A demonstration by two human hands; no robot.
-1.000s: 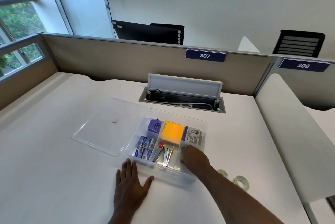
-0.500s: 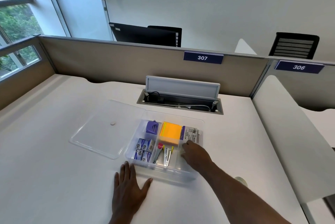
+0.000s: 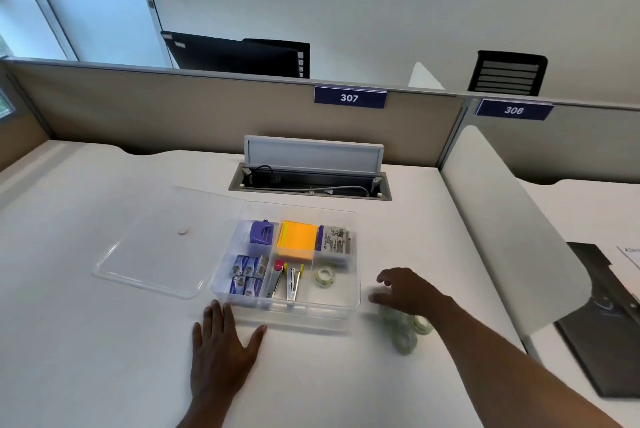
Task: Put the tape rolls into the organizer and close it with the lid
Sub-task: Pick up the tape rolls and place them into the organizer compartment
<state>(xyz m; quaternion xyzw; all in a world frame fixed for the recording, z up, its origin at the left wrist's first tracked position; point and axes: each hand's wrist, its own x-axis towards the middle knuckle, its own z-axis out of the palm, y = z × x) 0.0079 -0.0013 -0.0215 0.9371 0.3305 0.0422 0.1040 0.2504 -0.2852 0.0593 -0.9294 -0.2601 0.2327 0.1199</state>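
A clear plastic organizer [image 3: 356, 289] sits open on the white desk, holding staples, staplers, orange sticky notes and a small box. One clear tape roll [image 3: 325, 276] lies in its front right compartment. The flat clear lid [image 3: 162, 240] rests on the desk just left of the organizer. Three more tape rolls [image 3: 403, 334] lie on the desk to the right of the organizer. My right hand [image 3: 408, 292] hovers over them with fingers spread, touching or nearly touching the nearest roll. My left hand [image 3: 221, 348] lies flat on the desk at the organizer's front left corner.
An open cable tray [image 3: 311, 181] is set in the desk behind the organizer. A beige partition [image 3: 207, 116] closes the back. A white divider panel [image 3: 502, 230] stands on the right, with a dark clipboard [image 3: 602, 316] beyond it.
My right hand left the organizer's front right compartment, leaving one tape roll there, and moved right to the rolls on the desk. The left hand stayed put.
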